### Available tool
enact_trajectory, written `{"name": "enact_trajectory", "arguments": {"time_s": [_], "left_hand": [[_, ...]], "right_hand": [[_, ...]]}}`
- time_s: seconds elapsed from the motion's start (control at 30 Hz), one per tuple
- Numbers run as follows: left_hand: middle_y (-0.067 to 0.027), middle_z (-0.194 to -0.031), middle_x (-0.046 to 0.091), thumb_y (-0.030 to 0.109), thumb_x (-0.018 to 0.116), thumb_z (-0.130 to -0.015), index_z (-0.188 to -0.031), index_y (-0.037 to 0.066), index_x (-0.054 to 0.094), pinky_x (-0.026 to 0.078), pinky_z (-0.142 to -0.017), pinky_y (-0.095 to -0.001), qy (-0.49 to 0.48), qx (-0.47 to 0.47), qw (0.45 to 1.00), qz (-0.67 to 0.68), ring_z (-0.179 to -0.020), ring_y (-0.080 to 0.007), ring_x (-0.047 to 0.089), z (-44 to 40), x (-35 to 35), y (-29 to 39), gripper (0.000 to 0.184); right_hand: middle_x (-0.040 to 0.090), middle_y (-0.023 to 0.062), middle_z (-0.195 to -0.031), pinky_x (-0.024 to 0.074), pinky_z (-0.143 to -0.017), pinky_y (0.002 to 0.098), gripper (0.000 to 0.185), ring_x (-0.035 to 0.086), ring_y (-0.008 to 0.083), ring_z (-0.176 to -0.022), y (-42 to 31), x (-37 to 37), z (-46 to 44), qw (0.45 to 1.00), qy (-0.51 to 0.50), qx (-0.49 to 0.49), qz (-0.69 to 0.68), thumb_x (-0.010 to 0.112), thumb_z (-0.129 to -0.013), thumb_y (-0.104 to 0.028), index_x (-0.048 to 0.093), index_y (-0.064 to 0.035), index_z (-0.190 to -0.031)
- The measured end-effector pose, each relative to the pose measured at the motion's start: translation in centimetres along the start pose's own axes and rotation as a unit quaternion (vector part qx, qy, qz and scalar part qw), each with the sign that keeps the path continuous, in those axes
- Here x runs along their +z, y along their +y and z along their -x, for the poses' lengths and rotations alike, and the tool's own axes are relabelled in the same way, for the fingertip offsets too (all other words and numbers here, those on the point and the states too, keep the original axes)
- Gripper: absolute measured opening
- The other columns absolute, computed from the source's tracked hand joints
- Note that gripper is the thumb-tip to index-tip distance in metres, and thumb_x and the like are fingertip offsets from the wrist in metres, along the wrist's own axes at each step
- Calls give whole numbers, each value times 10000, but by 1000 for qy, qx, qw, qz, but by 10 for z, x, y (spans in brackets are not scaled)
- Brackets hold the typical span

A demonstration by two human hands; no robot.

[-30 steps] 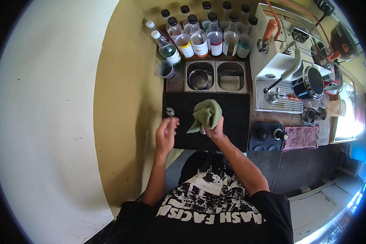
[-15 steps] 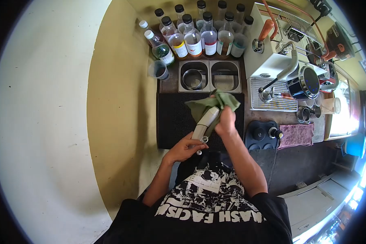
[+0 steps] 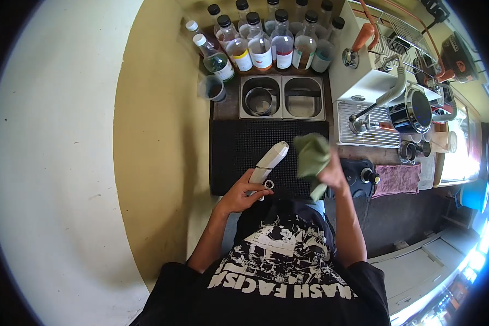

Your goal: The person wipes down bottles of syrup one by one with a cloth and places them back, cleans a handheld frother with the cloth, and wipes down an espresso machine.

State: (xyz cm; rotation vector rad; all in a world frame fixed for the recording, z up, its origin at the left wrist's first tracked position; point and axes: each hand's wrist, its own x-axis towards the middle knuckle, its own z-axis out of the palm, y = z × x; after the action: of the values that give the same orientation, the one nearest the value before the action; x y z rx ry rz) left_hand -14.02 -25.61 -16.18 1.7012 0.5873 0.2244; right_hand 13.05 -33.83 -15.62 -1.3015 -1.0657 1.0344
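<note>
My left hand (image 3: 242,194) is closed around the near end of a long, pale, faceted canister (image 3: 271,157). A small round fitting with a ring-like opening shows beside my fingers, and the canister's blunt far end points forward and right over the black ridged mat (image 3: 231,146). I cannot make out exactly what kind of canister it is. My right hand (image 3: 331,173), to the right of it, grips a bunched green cloth (image 3: 313,155). The cloth is apart from the canister, blurred by motion and hanging over the mat's right side.
Two steel inset pans (image 3: 304,110) lie beyond the mat, with several bottles (image 3: 261,51) behind them. A plastic cup (image 3: 214,89) stands at left. To the right are an espresso machine (image 3: 348,84), a drip tray (image 3: 367,138), a dark tamping stand (image 3: 355,187) and a pink cloth (image 3: 397,180).
My right hand has pulled the green cloth off the canister and moved right and toward me. My left hand and the canister have shifted slightly left.
</note>
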Motion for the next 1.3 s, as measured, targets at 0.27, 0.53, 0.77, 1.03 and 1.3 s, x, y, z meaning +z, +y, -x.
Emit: {"name": "enact_trajectory", "arguments": {"time_s": [0.27,0.53,0.77,1.03,1.3], "left_hand": [[-145,-1227,471,23,680,-772,-1032,68,686,401,-990,-380,-49,42,997,-43,-1172,-319,467,-16,5,-4,264],[-140,-1331,436,23,670,-790,-1000,82,694,373,-1033,-405,29,119,976,-181,-1199,-312,436,-16,3,-24,220],[-114,-1114,574,117,636,-891,-980,11,673,498,-808,-313,240,-9,969,55,-945,-190,581,29,-45,-21,143],[-134,-940,644,65,559,-937,-1039,-49,629,561,-733,-315,332,98,927,143,-810,-190,650,-13,-18,47,168],[-148,-971,637,-19,569,-906,-981,-76,647,576,-723,-289,307,113,944,30,-814,-182,657,-20,-11,56,122]], "right_hand": [[629,148,-1063,499,-875,350,583,632,249,-957,4,65,14,997,-27,67,8,774,-650,-157,537,5,-1157],[579,214,-1146,494,-858,440,713,579,405,-1030,39,69,15,974,1,-115,196,772,-683,-198,436,-20,-1286],[575,179,-1158,501,-867,434,606,591,377,-1025,40,70,11,967,10,-139,211,742,-729,-140,475,-36,-1264],[581,193,-1158,505,-854,410,613,601,367,-1026,42,78,13,977,-35,-85,195,741,-744,-127,465,-9,-1279],[549,157,-1202,511,-857,436,663,580,379,-1040,50,78,16,974,-41,-62,212,718,-724,-82,431,-72,-1322]]}}
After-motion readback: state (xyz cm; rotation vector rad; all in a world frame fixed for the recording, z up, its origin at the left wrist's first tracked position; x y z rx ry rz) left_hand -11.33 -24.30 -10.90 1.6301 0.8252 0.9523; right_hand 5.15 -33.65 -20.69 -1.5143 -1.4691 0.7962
